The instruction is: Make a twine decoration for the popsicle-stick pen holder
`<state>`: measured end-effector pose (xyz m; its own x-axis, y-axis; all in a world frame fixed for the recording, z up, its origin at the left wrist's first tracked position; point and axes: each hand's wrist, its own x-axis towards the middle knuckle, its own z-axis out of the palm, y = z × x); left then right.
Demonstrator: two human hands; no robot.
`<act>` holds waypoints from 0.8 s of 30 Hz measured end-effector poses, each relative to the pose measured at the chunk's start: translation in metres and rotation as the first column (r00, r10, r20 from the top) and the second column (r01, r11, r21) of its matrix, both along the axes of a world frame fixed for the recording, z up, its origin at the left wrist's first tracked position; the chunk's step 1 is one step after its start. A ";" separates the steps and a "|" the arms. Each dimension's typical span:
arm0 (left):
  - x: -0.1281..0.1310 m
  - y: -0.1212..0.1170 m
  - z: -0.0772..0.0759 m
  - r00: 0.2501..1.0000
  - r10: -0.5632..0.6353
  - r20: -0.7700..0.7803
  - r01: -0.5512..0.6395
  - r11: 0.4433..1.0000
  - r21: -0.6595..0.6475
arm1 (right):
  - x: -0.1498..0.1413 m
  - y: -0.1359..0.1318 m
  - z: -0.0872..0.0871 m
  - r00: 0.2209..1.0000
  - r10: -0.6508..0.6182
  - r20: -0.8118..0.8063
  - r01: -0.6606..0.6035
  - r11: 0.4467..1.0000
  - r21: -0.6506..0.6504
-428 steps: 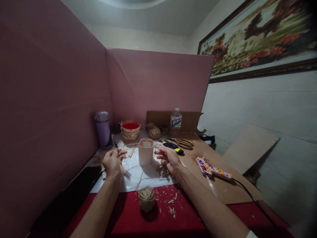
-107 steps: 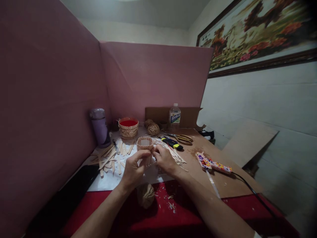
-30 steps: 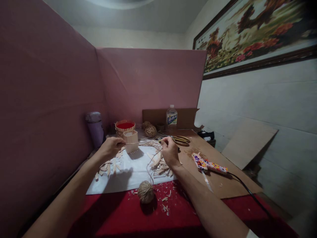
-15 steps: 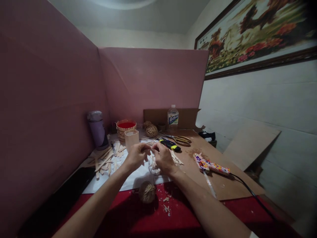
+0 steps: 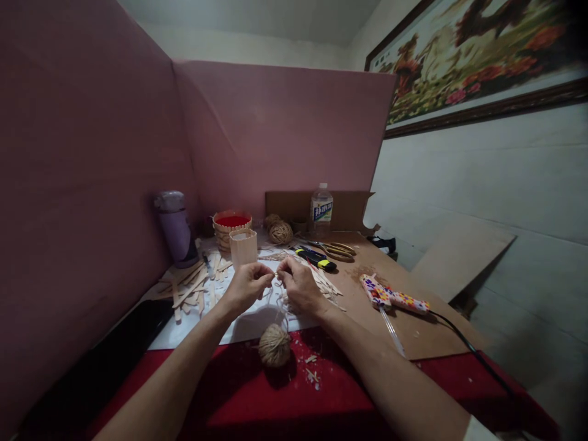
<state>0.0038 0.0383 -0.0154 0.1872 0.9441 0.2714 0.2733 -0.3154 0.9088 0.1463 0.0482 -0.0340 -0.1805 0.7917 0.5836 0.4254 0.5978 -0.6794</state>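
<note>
Fingertips of my left hand [image 5: 250,286] and my right hand [image 5: 298,283] pinch a thin strand of twine [image 5: 275,275] between them, a short way apart. Loose twine hangs below the hands toward a ball of twine [image 5: 274,346] on the red cloth near the front edge. Just behind my left hand stands a small cup-like holder of pale wooden sticks [image 5: 243,247]. Beyond my right hand lies a black and yellow utility knife [image 5: 316,260]. My palms are partly hidden.
Loose craft sticks [image 5: 188,291] lie left on the white sheet, near a purple bottle [image 5: 175,229]. Behind are a stick-covered red container [image 5: 232,228], another twine ball [image 5: 280,233], scissors [image 5: 337,250] and a clear bottle [image 5: 321,209]. A flowered glue gun [image 5: 392,297] with its cord rests right.
My hands have drawn slightly apart, with the strand between them. The ball of twine sits a little higher in view and appears turned. The whole view has tilted slightly.
</note>
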 end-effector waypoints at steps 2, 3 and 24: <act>-0.001 0.001 -0.001 1.000 -0.004 0.004 0.004 1.000 0.009 | 0.000 0.001 0.000 0.999 0.018 -0.032 -0.019 1.000 -0.016; -0.002 0.001 -0.001 1.000 -0.005 0.002 0.005 1.000 0.015 | 0.000 0.001 -0.001 0.999 0.023 -0.041 -0.024 0.999 -0.023; -0.005 -0.001 0.003 0.995 0.097 0.002 -0.097 0.992 0.084 | 0.004 -0.004 0.010 0.987 -0.027 -0.159 0.074 0.953 0.295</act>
